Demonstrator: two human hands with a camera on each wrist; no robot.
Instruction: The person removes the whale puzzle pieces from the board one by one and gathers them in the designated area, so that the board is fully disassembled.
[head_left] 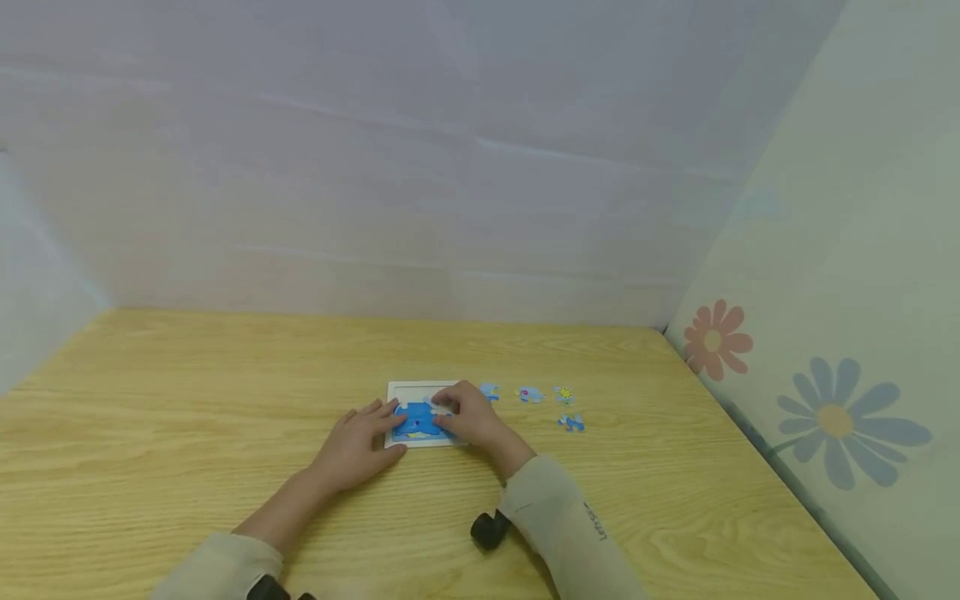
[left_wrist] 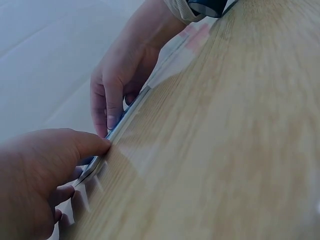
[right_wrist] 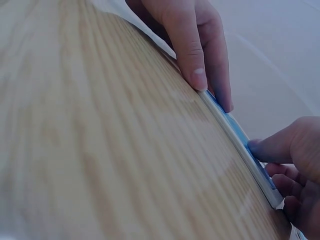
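A white-rimmed puzzle tray [head_left: 389,390] lies on the table, partly filled with blue pieces [head_left: 417,414]. My left hand [head_left: 358,444] rests on its left side, fingers fairly straight over the rim and thumb along the near edge. From the right, my right hand [head_left: 471,417] reaches over the tray and pinches a small puzzle piece, mostly hidden by its fingers. In the right wrist view the right thumb [right_wrist: 280,146] is down at the blue surface, its other fingers curled beside the rim. The left wrist view shows both hands close together at the thin tray edge.
To the right of the tray lie several loose pieces: a light blue one [head_left: 490,392], one with a pink spot [head_left: 530,394], one with a yellow sun [head_left: 564,395] and a blue-and-white one [head_left: 572,422]. A flowered wall panel [head_left: 795,250] borders the wooden table [head_left: 225,400].
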